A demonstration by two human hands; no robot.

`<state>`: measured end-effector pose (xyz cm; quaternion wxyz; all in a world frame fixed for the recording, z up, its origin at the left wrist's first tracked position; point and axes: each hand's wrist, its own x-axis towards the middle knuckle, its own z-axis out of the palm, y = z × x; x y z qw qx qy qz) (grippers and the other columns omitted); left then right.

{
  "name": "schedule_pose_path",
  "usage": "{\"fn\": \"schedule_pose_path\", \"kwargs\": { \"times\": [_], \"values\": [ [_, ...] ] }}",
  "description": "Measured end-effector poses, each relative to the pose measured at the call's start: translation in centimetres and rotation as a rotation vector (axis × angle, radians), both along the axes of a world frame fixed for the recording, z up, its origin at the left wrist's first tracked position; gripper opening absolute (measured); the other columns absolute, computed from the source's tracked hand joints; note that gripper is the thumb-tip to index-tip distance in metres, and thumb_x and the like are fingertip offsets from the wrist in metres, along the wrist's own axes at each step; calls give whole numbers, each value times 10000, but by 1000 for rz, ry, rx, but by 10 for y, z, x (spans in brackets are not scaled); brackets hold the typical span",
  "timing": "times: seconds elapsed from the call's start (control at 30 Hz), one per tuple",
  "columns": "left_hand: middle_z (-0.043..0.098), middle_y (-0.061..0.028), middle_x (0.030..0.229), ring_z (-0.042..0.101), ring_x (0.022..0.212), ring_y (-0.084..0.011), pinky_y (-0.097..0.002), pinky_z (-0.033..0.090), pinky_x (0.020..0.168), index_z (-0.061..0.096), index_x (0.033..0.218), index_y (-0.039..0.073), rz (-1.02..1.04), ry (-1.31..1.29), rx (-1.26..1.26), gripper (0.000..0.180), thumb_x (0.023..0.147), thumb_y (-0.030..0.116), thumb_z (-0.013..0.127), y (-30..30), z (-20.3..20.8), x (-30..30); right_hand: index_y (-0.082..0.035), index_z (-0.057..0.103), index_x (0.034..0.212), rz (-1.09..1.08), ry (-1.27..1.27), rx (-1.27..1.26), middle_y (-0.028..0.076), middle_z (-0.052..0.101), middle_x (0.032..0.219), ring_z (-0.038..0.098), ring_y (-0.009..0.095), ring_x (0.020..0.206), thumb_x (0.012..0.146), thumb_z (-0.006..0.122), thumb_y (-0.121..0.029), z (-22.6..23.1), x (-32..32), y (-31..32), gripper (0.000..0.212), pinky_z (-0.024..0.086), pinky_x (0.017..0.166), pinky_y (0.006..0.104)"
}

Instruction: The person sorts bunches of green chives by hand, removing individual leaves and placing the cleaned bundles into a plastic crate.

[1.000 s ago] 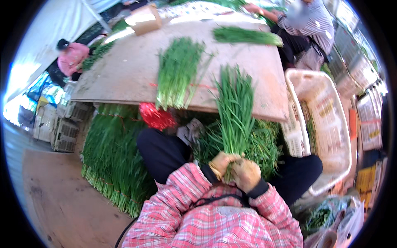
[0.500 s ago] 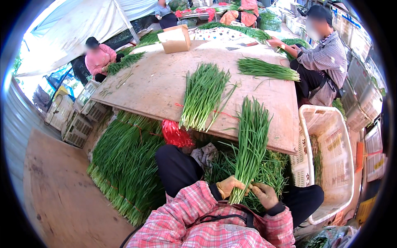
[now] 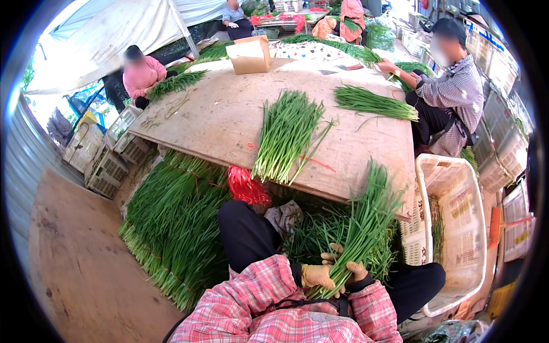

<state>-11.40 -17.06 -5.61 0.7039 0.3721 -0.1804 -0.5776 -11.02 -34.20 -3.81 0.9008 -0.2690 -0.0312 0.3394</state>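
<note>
Work area: In the head view, white sheeting (image 3: 114, 48) hangs behind a broad wooden counter (image 3: 209, 117); a co-worker (image 3: 457, 94) sits at its right side.
Green bunch: The long green bunch (image 3: 366, 223) slants up and rightward, near the counter's front edge, its pale ends low between both hands.
Left hand: The gloved left hand (image 3: 318, 276) is wrapped around the lower stems, probably so they stay together.
Right hand: The gloved right hand (image 3: 358, 271) grips the same bunch from the other side, apparently steadying it; its fingers are partly hidden.
Second bunch: On the counter, a second bunch (image 3: 289, 134) lies across a red string (image 3: 320, 164), seemingly within easy reach.
Greens below: Loose greens (image 3: 311, 237) lie behind the held stems; tied bundles (image 3: 171, 228) at left have their stem ends aligned, likely for neatness.
Crate: A white crate (image 3: 464, 228) stands beside the right knee (image 3: 422, 283).
</note>
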Motion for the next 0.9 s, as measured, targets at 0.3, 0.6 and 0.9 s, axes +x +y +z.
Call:
{"fn": "schedule_pose_path", "kwargs": {
  "times": [0.3, 0.6, 0.9],
  "values": [
    [611, -138, 1091, 609, 992, -238, -367, 475, 886, 546, 1157, -31, -29, 49, -97, 446, 826, 227, 697, 7, 1, -2, 17, 457, 1238, -53, -33, -144, 119, 623, 934, 639, 248, 790, 755, 711, -163, 12, -7, -3, 574, 545, 674, 354],
    [653, -152, 1011, 642, 920, -237, -356, 515, 818, 581, 1119, -14, 114, 195, -64, 446, 770, 212, 745, 10, 42, 22, -9, 605, 1073, -150, -320, -686, 75, 638, 984, 589, 172, 869, 757, 684, -184, 55, 13, 9, 369, 475, 788, 313],
    [648, -112, 822, 649, 688, -209, -325, 537, 648, 539, 1138, -2, 354, 186, 199, 430, 767, 127, 714, 13, 39, 21, 24, 630, 997, -361, -115, -665, 80, 665, 900, 623, 141, 777, 850, 684, -193, 19, 21, 12, 268, 511, 712, 274]
  ]
}}
